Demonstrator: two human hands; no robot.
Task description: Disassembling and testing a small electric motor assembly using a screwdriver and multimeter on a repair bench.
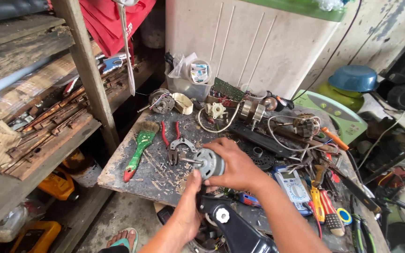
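Clasping the small grey motor is the right hand, shaft lying leftward over the workbench; left hand is pinching just beneath, nearer the black housing.

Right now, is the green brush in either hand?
No. The green brush lies on the bench, apart from both hands; the right hand grips a motor.

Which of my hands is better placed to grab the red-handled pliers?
Probably left. The right hand grips the small motor; the left hand only touches its underside and sits on the same side as the pliers.
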